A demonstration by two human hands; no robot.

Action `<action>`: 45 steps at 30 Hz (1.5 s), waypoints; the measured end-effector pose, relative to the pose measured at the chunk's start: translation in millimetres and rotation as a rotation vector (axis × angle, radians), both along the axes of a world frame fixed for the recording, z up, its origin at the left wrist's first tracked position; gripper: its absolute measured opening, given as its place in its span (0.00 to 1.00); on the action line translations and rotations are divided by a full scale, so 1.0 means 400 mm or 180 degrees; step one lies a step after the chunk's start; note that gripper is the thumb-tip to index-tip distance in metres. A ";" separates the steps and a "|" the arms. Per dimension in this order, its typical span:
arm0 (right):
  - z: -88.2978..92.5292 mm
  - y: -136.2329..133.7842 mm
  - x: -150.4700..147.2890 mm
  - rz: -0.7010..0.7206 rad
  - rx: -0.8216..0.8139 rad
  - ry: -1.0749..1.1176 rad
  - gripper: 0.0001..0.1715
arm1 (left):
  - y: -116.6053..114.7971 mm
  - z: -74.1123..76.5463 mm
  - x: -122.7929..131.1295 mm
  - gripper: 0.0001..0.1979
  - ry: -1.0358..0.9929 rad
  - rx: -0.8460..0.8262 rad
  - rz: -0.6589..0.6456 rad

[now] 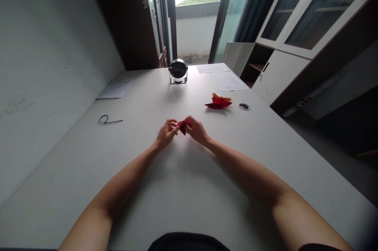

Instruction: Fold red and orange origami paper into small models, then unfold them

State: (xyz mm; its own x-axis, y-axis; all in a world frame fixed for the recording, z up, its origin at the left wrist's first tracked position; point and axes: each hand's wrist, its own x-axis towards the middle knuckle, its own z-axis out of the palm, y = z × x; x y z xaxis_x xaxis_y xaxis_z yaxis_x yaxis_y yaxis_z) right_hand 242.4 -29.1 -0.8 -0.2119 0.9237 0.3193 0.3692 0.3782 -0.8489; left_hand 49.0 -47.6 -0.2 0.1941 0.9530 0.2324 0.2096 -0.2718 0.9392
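Observation:
Between my two hands is a small piece of folded red paper (182, 127), held just above the white table. My left hand (167, 132) pinches its left edge between thumb and fingers. On the other side, my right hand (196, 129) grips the paper's right part, with its fingers curled and partly hiding it. Beyond my right hand lies a small stack of folded paper boats (218, 102), red ones below and an orange one on top.
A round black device on a metal stand (178, 70) stands at the far end of the white table (189, 188). A black cable tie (110, 120) lies at left. Papers (227, 79) lie far right, near a round cable hole (244, 106). White sheets (114, 88) lie by the wall.

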 end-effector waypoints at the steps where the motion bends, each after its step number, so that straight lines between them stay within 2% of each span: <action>1: 0.003 -0.002 0.001 -0.0067 0.0043 -0.0067 0.05 | -0.006 0.004 0.002 0.20 0.0122 0.0054 0.0010; 4: 0.008 -0.005 -0.003 -0.0071 0.0036 -0.0028 0.07 | -0.014 0.013 0.005 0.19 0.0240 0.0097 0.0021; 10: 0.008 0.006 -0.010 0.0851 -0.0411 0.1278 0.14 | 0.011 0.003 -0.001 0.13 -0.0999 -0.0273 -0.0270; 14: 0.010 0.010 -0.007 0.0966 -0.0502 0.1533 0.14 | 0.017 -0.007 -0.004 0.11 -0.1263 -0.0394 -0.0306; 18: -0.003 0.015 -0.013 0.0856 -0.0443 0.1495 0.16 | 0.007 -0.002 0.003 0.13 -0.1089 -0.0121 -0.0218; 22: -0.013 0.019 -0.018 0.1041 -0.0757 0.1463 0.21 | -0.004 0.014 0.009 0.19 -0.0885 0.0113 -0.0039; 25: -0.011 0.015 -0.018 0.1156 -0.0870 0.1230 0.18 | -0.008 0.018 0.009 0.18 -0.0737 0.0169 0.0084; 29: -0.010 0.008 -0.018 0.0956 -0.0610 0.0881 0.12 | -0.006 0.007 0.007 0.14 -0.0587 0.0177 0.0098; 34: -0.017 0.004 -0.016 0.0968 -0.0642 0.0212 0.06 | 0.001 0.001 -0.001 0.11 -0.0015 0.0394 0.0382; 36: -0.014 0.001 -0.015 0.0912 -0.0480 -0.0028 0.06 | 0.000 0.008 -0.006 0.10 0.0277 0.0612 0.0474; 40: 0.008 -0.008 -0.006 0.0587 0.0216 -0.0207 0.07 | -0.007 0.027 -0.010 0.08 0.0801 0.0972 0.0515; 45: 0.022 -0.006 0.005 0.0466 0.0626 -0.0369 0.09 | -0.013 0.031 -0.007 0.07 0.1005 0.1107 0.0441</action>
